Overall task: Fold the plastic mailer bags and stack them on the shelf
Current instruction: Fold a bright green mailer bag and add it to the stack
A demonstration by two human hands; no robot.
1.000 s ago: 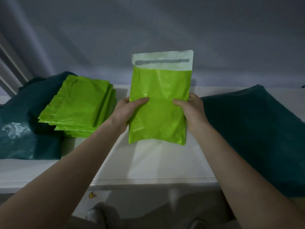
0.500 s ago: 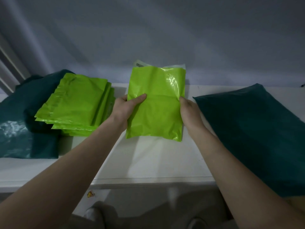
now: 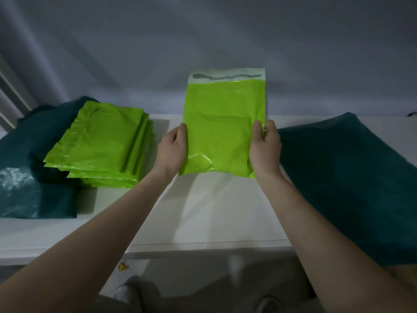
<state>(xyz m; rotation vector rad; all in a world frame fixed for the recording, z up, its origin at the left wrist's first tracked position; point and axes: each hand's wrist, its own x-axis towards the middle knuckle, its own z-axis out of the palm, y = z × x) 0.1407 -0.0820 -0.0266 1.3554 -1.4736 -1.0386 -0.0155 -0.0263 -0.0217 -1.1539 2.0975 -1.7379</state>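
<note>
Two hands are clamped on one lime mailer bag (image 3: 223, 127), held upright over the white shelf (image 3: 203, 213): left hand (image 3: 172, 150) and right hand (image 3: 265, 147) at its side edges. Left of it, a stack of lime bags (image 3: 101, 143) is laid on the shelf.

Lime-green mailer bag (image 3: 222, 129) standing upright and unfolded, white flap up, just right of folded lime-green stack (image 3: 101, 143) lying flat on shelf (image 3: 214, 213)

Dark teal plastic sheet (image 3: 352, 177) at right, small yellow scrap (image 3: 123, 266) on floor, grey wall (image 3: 203, 41)
</note>
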